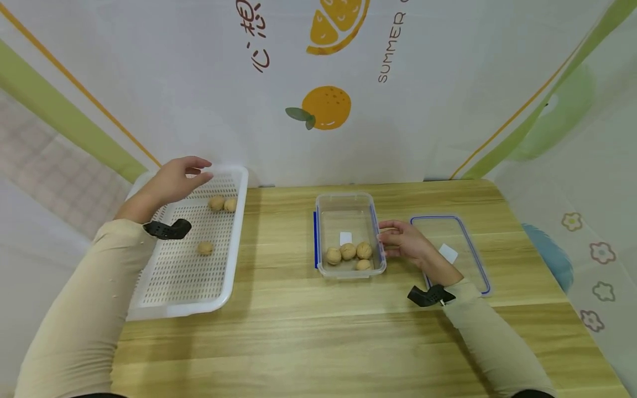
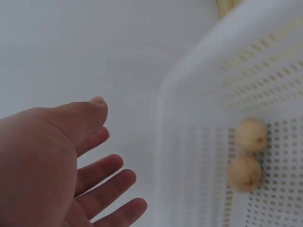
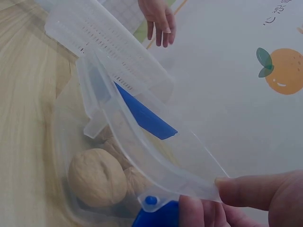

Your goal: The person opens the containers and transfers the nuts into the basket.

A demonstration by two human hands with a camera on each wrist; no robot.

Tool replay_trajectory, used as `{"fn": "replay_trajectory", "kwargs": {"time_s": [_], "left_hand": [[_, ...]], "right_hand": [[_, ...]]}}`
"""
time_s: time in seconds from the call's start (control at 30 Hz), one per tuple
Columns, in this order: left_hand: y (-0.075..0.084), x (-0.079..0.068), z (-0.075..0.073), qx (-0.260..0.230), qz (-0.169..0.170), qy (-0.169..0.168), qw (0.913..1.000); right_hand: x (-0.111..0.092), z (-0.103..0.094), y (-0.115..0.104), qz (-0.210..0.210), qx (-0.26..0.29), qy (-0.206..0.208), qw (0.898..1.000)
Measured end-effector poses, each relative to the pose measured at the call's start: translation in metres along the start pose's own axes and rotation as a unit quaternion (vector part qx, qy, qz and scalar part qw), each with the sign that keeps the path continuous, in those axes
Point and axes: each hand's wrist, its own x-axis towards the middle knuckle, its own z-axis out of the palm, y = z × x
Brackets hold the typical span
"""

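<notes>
My left hand (image 1: 175, 179) hovers over the far left part of a white perforated basket (image 1: 242, 221), fingers spread and holding nothing. Three walnuts lie inside the basket; two walnuts (image 2: 246, 156) sit close together in the left wrist view. With thumb and fingers, my right hand (image 1: 405, 243) pinches the right rim of a clear plastic food container (image 1: 345, 195). Several walnuts (image 1: 348, 251) rest at the container's near end. A blue clasp flap (image 3: 144, 113) hangs along its left side, and part of another blue flap shows under my right fingers.
To the right, partly behind my right wrist, a clear lid (image 1: 438, 228) with a blue seal lies flat on the wooden table (image 1: 298, 331). A white cloth (image 1: 214, 110) printed with oranges hangs behind the table's far edge.
</notes>
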Motion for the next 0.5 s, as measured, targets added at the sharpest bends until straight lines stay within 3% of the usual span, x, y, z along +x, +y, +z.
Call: {"fn": "replay_trajectory", "kwargs": {"time_s": [0.27,0.5], "left_hand": [[0.049,0.003,0.001,-0.009,0.056,-0.015,0.9983],[0.083,0.006,0.013,-0.027,0.108,-0.037,0.9931]], "right_hand": [[0.001,0.000,-0.001,0.000,0.009,-0.001,1.000],[0.000,0.000,0.001,-0.005,-0.003,0.002,1.000]]}}
